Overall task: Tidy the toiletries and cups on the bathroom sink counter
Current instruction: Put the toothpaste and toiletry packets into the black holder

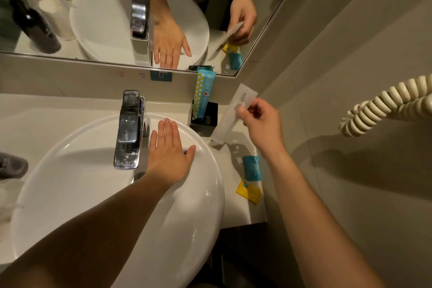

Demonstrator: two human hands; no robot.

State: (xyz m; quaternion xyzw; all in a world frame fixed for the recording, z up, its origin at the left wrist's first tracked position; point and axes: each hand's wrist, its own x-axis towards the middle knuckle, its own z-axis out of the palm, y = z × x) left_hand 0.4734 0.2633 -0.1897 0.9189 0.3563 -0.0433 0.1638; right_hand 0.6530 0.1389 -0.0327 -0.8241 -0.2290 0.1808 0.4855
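Right hand [261, 121] fingers pinch white sachet [233, 114]; left hand [169, 147] fingers apart; sachet may topple black holder [204, 119] at nine o'clock.

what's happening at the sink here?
A person is tidying the counter. The right hand pinches a long clear packet beside the black holder, which already has a dotted packet standing in it. The left hand rests flat on the basin rim. A teal sachet and yellow sachet lie on the counter.
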